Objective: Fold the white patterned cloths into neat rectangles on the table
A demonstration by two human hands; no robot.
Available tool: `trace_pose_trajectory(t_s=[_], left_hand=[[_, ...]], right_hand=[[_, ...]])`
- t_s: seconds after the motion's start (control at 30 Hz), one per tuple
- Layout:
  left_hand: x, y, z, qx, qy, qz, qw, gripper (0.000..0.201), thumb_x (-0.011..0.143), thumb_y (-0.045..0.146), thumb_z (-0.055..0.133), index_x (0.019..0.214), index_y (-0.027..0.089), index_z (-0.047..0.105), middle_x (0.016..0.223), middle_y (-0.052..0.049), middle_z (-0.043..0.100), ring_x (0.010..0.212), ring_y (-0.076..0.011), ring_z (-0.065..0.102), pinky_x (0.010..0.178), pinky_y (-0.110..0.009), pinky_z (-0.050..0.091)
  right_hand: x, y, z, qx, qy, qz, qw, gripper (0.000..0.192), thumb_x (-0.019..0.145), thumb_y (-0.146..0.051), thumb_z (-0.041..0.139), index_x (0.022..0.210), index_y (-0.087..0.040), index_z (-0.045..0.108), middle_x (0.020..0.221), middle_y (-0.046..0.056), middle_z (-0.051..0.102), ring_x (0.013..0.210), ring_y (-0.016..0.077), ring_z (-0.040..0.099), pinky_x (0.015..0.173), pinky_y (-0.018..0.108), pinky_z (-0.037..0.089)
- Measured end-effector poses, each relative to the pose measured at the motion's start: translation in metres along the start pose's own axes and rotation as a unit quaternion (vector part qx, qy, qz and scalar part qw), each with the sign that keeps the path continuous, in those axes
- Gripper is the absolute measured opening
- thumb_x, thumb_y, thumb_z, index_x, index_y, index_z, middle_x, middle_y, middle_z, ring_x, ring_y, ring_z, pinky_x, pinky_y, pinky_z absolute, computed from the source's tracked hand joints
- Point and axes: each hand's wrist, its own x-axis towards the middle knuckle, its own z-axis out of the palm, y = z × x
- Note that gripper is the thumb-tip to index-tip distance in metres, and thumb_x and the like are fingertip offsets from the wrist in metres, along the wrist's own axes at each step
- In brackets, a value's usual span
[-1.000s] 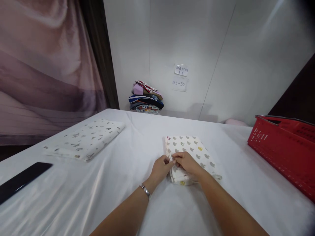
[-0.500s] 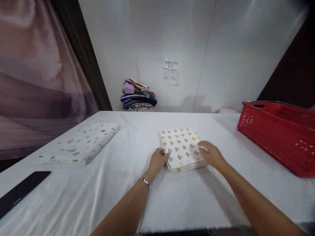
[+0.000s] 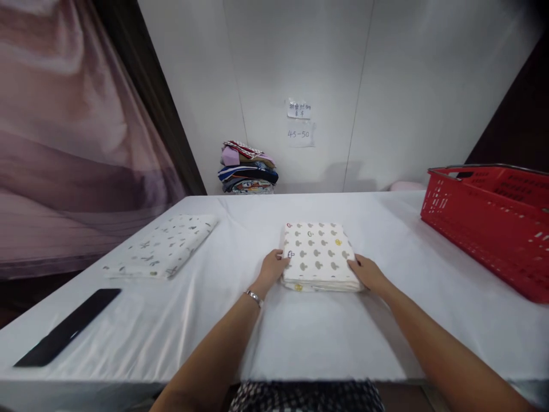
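A folded white cloth (image 3: 319,253) printed with grey mushrooms, a few of them outlined in colour, lies on the white-covered table in front of me. My left hand (image 3: 271,269) grips its left edge, thumb on top and the other fingers partly hidden at the side. On the opposite edge, my right hand (image 3: 369,274) holds the cloth the same way, near its front right corner. The layers show along the front fold, and the cloth sits nearly square to me.
Another folded white cloth (image 3: 165,246) with small leaf-like prints lies to the left. Nearer is a flat black object (image 3: 71,326). A red plastic basket (image 3: 489,229) stands at the right. Stacked fabrics (image 3: 249,171) rest beyond the far edge, below wall notes (image 3: 300,123).
The mushroom-print cloth has turned slightly and now lies straighter. My right hand has moved a little down its right edge; my left stays at the left edge. The view has shifted slightly.
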Motion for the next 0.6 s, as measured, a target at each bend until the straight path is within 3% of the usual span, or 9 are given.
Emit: trace_pose_trajectory(t_s=[0.1,0.17,0.27,0.37,0.47,0.6], left_hand=[[0.001,0.003,-0.014,0.019,0.007,-0.007,1.000,0.033,0.079,0.023,0.060,0.110,0.014,0.057,0.104,-0.010,0.066,0.086,-0.0180,0.065,0.073,-0.025,0.050],[-0.001,0.009,-0.016,0.056,0.022,0.009,0.998,0.039,0.077,0.025,0.061,0.114,0.015,0.056,0.112,-0.010,0.064,0.096,-0.0209,0.063,0.082,-0.029,0.048],[-0.002,0.026,-0.005,0.180,0.063,0.137,0.972,0.048,0.079,0.028,0.059,0.125,0.015,0.049,0.130,-0.013,0.052,0.118,-0.0245,0.050,0.100,-0.035,0.039],[-0.001,0.036,0.017,0.319,0.054,0.271,0.907,0.053,0.084,0.036,0.054,0.131,0.014,0.044,0.143,-0.014,0.039,0.134,-0.0274,0.030,0.111,-0.043,0.024],[0.000,0.029,0.034,0.400,0.012,0.280,0.872,0.056,0.088,0.047,0.046,0.133,0.014,0.042,0.147,-0.014,0.033,0.138,-0.0297,0.021,0.112,-0.049,0.019],[-0.002,0.014,0.037,0.427,-0.002,0.271,0.863,0.060,0.091,0.050,0.036,0.137,0.013,0.037,0.148,-0.014,0.031,0.139,-0.0285,0.020,0.113,-0.048,0.018]], right_hand=[[-0.010,0.003,-0.006,-0.023,-0.020,0.005,1.000,0.046,0.084,-0.043,0.042,0.116,-0.014,0.060,0.107,0.011,0.067,0.094,0.0238,0.062,0.080,0.032,0.045],[-0.009,0.000,-0.011,-0.063,0.007,0.005,0.998,0.055,0.084,-0.045,0.044,0.126,-0.012,0.053,0.118,0.014,0.061,0.101,0.0257,0.060,0.085,0.035,0.045],[0.002,-0.021,-0.010,-0.101,0.060,-0.086,0.989,0.058,0.086,-0.045,0.041,0.134,-0.011,0.044,0.139,0.015,0.044,0.123,0.0264,0.045,0.098,0.036,0.038],[0.015,-0.047,0.004,-0.127,0.043,-0.196,0.971,0.059,0.089,-0.045,0.038,0.138,-0.013,0.039,0.149,0.011,0.030,0.138,0.0238,0.024,0.109,0.036,0.026],[0.025,-0.055,0.022,-0.184,-0.005,-0.206,0.961,0.061,0.090,-0.048,0.035,0.139,-0.012,0.038,0.150,0.013,0.028,0.140,0.0264,0.016,0.112,0.041,0.018],[0.028,-0.044,0.036,-0.228,-0.023,-0.186,0.955,0.063,0.092,-0.051,0.028,0.140,-0.011,0.036,0.150,0.014,0.028,0.140,0.0279,0.016,0.112,0.044,0.014]])
